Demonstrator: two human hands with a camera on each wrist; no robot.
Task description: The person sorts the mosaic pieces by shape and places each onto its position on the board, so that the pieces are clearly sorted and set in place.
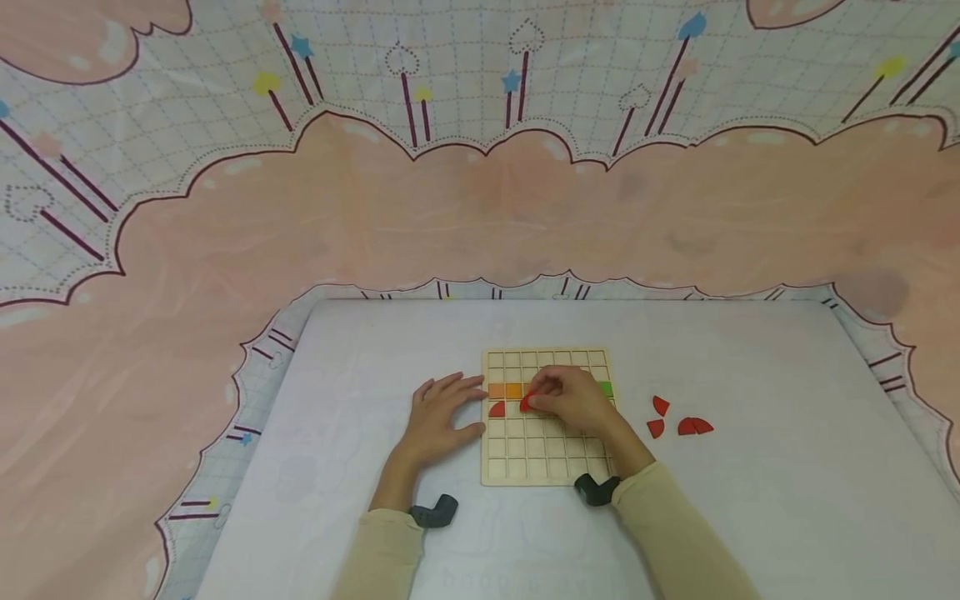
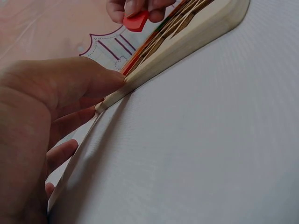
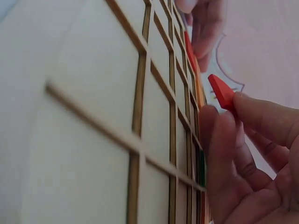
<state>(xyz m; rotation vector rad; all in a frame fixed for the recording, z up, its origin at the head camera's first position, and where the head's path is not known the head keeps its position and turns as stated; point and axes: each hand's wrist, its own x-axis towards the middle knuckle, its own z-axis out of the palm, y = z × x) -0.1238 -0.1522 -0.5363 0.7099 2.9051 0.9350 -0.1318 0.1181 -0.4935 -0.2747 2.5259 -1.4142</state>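
1. A pink and white cloth with cloud outlines, stars and hearts hung behind the pale surface and spread out under it.

2. The wooden grid board lay flat in the middle of the surface, straight ahead of me. A row near its top held orange tiles on the left and a green tile at the right end.

3. My left hand rested flat beside the board's left edge, fingers straight and spread, the thumb tip pressing against the rim.

4. My right hand hovered over the board's upper half, and its fingertips pinched a small red piece. It was the nearer hand to the open cells.

5. The red piece was held just above the board, apart from it, its pointed corner tilted down and leftwards toward the cell under the orange tiles. I could not tell its full shape or long axis.

6. A red quarter-round already sat in a cell just left of that spot.

7. Four spare red pieces lay on the surface right of the board, well apart from both hands.
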